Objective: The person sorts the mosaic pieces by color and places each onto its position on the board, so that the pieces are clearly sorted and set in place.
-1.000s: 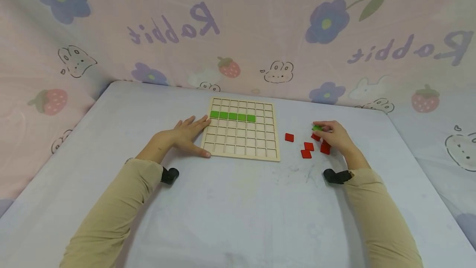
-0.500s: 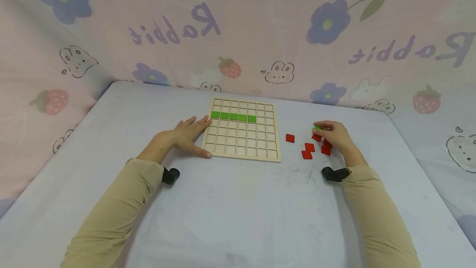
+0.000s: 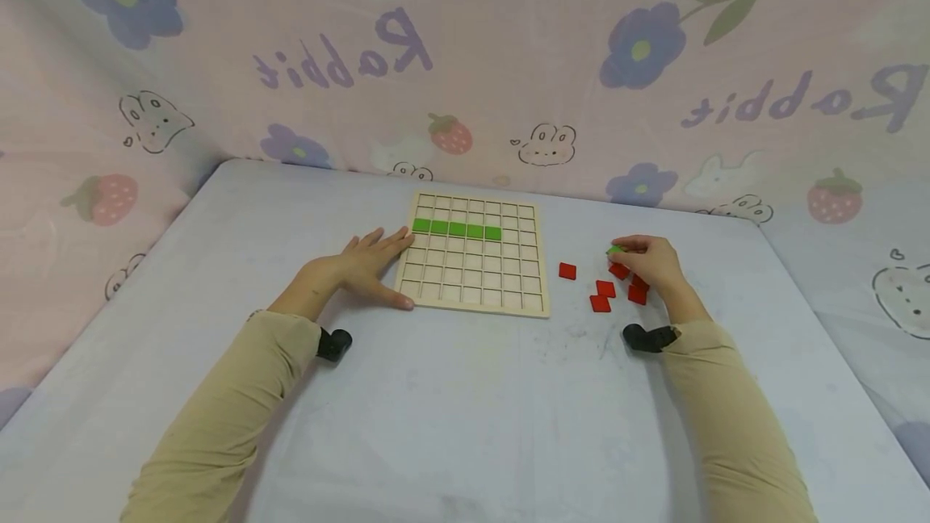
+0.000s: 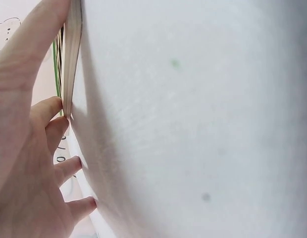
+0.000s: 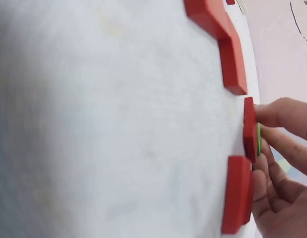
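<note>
A pale wooden grid board [image 3: 481, 282] lies on the white table, with a row of green square tiles [image 3: 457, 229] in its cells, starting at the left edge. My left hand [image 3: 366, 266] rests against the board's left side, fingers spread; in the left wrist view its thumb and fingertips touch the board's edge [image 4: 73, 59]. To the right of the board, my right hand [image 3: 654, 261] pinches a green tile [image 3: 614, 250] between thumb and fingers. In the right wrist view only a sliver of that green tile [image 5: 259, 139] shows behind a red tile [image 5: 249, 129].
Several red square tiles lie around the right hand, some overlapping, such as one red tile [image 3: 605, 289] and another [image 3: 637, 294]. A lone red tile [image 3: 567, 271] sits closer to the board. A patterned cloth [image 3: 494, 63] stands behind the table.
The right hand and the green tile it pinches have shifted very slightly left. The left hand stays at the board's edge.
</note>
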{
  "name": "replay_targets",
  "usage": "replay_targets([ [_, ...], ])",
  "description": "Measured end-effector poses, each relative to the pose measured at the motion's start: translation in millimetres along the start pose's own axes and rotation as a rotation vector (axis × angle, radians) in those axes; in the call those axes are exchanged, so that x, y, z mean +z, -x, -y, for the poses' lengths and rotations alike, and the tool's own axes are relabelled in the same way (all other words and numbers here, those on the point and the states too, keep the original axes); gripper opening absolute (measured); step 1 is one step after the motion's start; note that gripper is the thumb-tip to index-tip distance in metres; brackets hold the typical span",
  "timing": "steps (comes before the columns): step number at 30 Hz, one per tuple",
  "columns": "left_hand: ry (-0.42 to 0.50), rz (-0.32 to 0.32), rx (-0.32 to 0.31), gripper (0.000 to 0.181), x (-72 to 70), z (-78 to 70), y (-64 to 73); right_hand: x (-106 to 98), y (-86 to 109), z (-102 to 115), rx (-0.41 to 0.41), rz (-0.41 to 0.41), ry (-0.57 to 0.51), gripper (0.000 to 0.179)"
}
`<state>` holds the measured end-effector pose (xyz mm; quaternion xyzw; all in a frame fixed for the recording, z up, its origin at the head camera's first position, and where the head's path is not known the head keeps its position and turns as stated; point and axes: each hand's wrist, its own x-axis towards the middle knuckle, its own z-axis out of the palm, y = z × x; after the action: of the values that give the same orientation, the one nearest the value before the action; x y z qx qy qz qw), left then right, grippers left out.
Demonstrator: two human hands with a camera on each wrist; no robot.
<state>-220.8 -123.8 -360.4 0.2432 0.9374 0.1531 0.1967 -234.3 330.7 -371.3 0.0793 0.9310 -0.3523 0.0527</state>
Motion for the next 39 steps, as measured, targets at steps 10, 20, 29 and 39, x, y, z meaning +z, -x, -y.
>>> replay_targets([
  [10, 0.004, -0.004, -0.004, 0.111, 1.1, -0.2, -0.3, 2, -0.3, -2, -0.044, -0.016, -0.059, 0.049],
  [20, -0.003, -0.004, 0.000, 0.111, 1.0, 0.2, -0.6, 2, -1.2, -3, -0.128, -0.065, -0.142, 0.052],
  [29, 0.000, -0.001, 0.003, 0.111, 1.0, 0.6, -0.4, 3, 0.4, 1, -0.168, -0.098, -0.198, 0.050],
  [39, -0.001, 0.003, 0.001, 0.111, 0.7, 0.1, -0.4, 5, -0.2, 11, -0.252, -0.085, -0.282, 0.046],
])
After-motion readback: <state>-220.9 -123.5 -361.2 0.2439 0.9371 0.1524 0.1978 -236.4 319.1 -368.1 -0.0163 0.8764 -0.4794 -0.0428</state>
